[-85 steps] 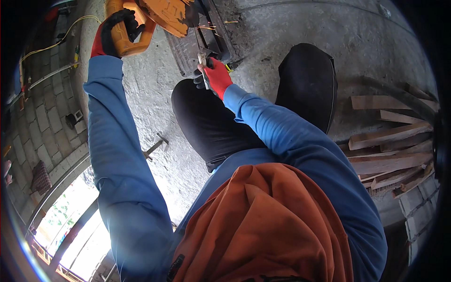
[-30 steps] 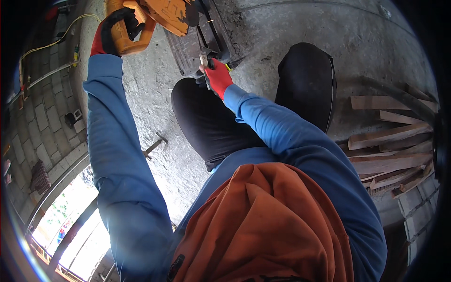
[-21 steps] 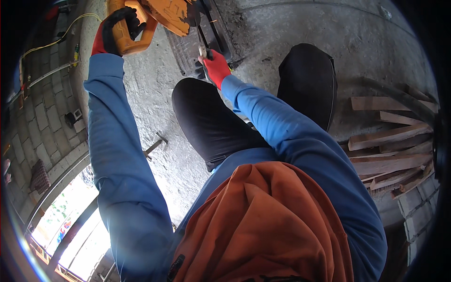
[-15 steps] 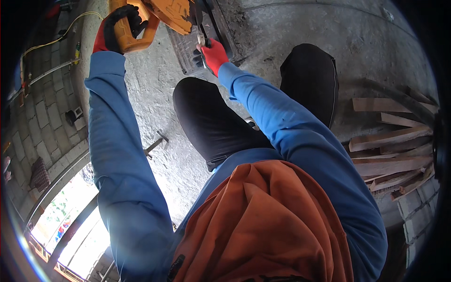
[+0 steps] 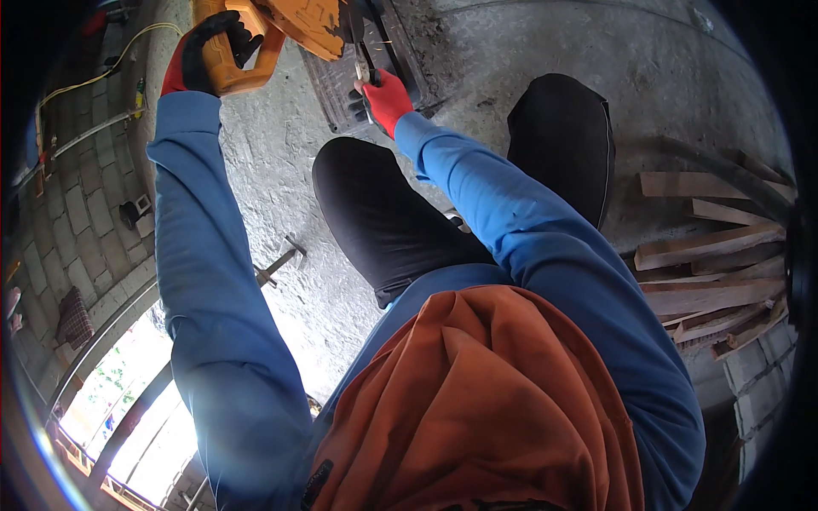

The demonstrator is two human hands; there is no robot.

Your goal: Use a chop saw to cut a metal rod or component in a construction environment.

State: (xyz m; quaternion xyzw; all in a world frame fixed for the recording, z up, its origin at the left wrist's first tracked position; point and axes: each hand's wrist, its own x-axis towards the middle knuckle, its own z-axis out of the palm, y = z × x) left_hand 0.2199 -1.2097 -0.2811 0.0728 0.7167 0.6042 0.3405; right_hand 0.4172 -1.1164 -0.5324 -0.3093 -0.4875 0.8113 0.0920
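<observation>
My left hand [image 5: 213, 55], in a red and black work glove, is wrapped round the handle [image 5: 260, 75] of an orange cut-off saw [image 5: 307, 25]. The saw's disc [image 5: 352, 24] comes down over a dark metal base [image 5: 328, 89] on the floor. In a matching glove, my right hand [image 5: 388, 100] is closed on a narrow metal piece [image 5: 365, 64] beside the disc. Its far end meets the disc area, but the exact contact is hard to see. A few small sparks [image 5: 388, 41] show just right of the disc.
A hammer [image 5: 281, 262] lies on the concrete floor [image 5: 264, 153] by my left forearm. Several wooden offcuts [image 5: 711, 247] are piled at the right. A yellow cable [image 5: 111, 68] runs along the left, near a block wall [image 5: 85, 196]. My knees flank my right forearm.
Small sparks now show beside the disc. The saw handle and my left hand have shifted slightly left; my right hand stays almost in place.
</observation>
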